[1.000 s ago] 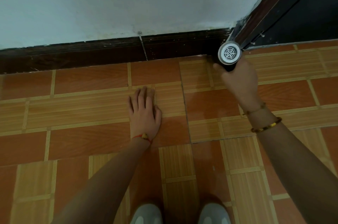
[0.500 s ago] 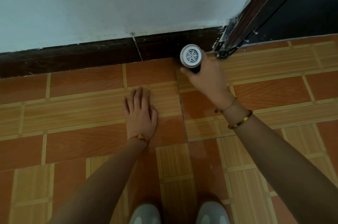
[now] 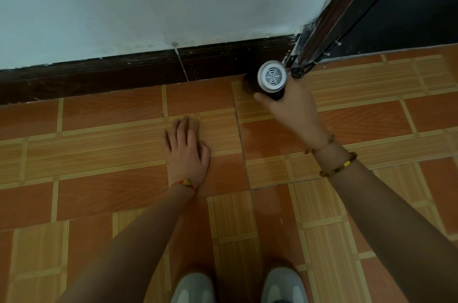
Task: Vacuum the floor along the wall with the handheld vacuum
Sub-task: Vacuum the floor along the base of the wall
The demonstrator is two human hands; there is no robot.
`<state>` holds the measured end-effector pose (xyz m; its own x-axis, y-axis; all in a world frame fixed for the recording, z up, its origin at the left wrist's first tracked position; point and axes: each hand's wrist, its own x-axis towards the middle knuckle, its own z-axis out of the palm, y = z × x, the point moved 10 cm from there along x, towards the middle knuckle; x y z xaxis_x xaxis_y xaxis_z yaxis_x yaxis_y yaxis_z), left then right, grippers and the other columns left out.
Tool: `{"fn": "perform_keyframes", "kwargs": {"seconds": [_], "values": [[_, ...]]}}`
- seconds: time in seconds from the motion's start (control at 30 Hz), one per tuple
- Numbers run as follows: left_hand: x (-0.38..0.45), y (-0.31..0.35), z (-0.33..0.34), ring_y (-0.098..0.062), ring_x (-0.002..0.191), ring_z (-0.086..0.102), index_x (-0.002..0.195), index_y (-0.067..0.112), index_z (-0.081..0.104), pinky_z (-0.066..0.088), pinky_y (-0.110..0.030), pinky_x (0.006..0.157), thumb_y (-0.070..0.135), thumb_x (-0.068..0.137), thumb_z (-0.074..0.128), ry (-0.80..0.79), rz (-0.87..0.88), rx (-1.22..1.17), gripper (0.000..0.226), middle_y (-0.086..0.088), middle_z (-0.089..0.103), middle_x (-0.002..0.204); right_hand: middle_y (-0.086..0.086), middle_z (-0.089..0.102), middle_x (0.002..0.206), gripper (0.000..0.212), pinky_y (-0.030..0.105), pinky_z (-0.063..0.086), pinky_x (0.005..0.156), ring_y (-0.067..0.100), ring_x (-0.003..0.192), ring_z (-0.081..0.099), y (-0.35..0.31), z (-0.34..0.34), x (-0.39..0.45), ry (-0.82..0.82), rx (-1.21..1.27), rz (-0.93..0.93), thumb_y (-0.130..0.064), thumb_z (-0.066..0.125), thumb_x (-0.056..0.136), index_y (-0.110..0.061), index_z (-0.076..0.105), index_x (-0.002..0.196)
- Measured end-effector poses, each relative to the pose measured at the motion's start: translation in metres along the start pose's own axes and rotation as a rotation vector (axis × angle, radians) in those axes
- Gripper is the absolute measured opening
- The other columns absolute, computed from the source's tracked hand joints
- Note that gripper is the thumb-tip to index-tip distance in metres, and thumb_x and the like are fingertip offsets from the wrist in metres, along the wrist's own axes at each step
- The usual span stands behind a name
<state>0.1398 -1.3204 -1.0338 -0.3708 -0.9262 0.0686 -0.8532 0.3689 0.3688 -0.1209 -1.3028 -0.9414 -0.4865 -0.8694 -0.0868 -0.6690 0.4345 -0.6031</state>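
My right hand (image 3: 293, 110) grips the handheld vacuum (image 3: 272, 77), a dark cylinder whose round white vented rear cap faces me. Its nozzle end points at the foot of the dark skirting board (image 3: 148, 72) and is hidden behind the body. The vacuum sits near the corner where the skirting meets the door frame (image 3: 329, 17). My left hand (image 3: 187, 151) lies flat, fingers straight, on the orange tiled floor (image 3: 104, 154), left of and nearer to me than the vacuum.
A white wall (image 3: 161, 0) rises above the skirting. A thin black cable (image 3: 366, 10) runs down beside the door frame, with a dark opening to its right. My two grey shoes (image 3: 235, 288) show at the bottom edge.
The vacuum and my right hand swept left along the skirting, then came back right toward the door frame corner. My left hand stayed flat on the tile.
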Motion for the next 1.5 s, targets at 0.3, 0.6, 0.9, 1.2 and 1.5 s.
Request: {"fn": "perform_keyframes", "kwargs": {"seconds": [0.3, 0.6, 0.9, 1.2, 1.5], "values": [[0.000, 0.000, 0.003, -0.032, 0.148, 0.021, 0.144, 0.012, 0.044, 0.009, -0.056, 0.122, 0.034, 0.095, 0.038, -0.026, -0.007, 0.027, 0.054, -0.013, 0.035, 0.155, 0.000, 0.068, 0.115, 0.057, 0.026, 0.047, 0.082, 0.016, 0.108, 0.061, -0.006, 0.025, -0.051, -0.225, 0.063, -0.036, -0.047, 0.073, 0.080, -0.018, 0.057, 0.126], [0.000, 0.003, 0.010, -0.037, 0.146, 0.025, 0.145, 0.008, 0.040, 0.015, -0.061, 0.119, 0.036, 0.096, 0.030, -0.082, -0.002, 0.164, 0.057, -0.019, 0.035, 0.154, -0.001, 0.068, 0.115, 0.066, 0.035, 0.053, 0.085, 0.019, 0.108, 0.062, 0.019, -0.001, -0.100, -0.128, 0.045, 0.050, -0.048, 0.074, 0.077, -0.023, 0.051, 0.134], [0.001, 0.003, 0.012, -0.039, 0.147, 0.022, 0.149, 0.008, 0.036, 0.013, -0.062, 0.119, 0.030, 0.098, 0.041, -0.135, 0.006, 0.171, 0.055, -0.021, 0.031, 0.156, -0.005, 0.068, 0.109, 0.053, 0.031, 0.051, 0.083, 0.014, 0.102, 0.061, 0.019, 0.014, -0.145, -0.376, 0.068, 0.047, -0.049, 0.073, 0.078, -0.024, 0.058, 0.122], [-0.002, 0.003, 0.008, -0.037, 0.148, 0.019, 0.151, 0.008, 0.034, 0.011, -0.059, 0.121, 0.027, 0.102, 0.040, -0.121, 0.036, 0.105, 0.053, -0.018, 0.029, 0.158, -0.001, 0.069, 0.111, 0.063, 0.036, 0.053, 0.081, 0.021, 0.103, 0.063, 0.047, -0.024, -0.146, -0.155, -0.021, 0.085, -0.050, 0.073, 0.078, -0.022, 0.053, 0.131], [-0.015, -0.005, -0.005, -0.037, 0.147, 0.021, 0.145, 0.007, 0.039, 0.010, -0.057, 0.122, 0.024, 0.100, 0.035, -0.086, 0.071, -0.018, 0.048, -0.018, 0.035, 0.152, -0.008, 0.066, 0.119, 0.064, 0.035, 0.051, 0.090, 0.013, 0.109, 0.060, 0.011, 0.025, -0.178, -0.500, 0.042, -0.041, -0.051, 0.072, 0.078, -0.032, 0.049, 0.134]]}}
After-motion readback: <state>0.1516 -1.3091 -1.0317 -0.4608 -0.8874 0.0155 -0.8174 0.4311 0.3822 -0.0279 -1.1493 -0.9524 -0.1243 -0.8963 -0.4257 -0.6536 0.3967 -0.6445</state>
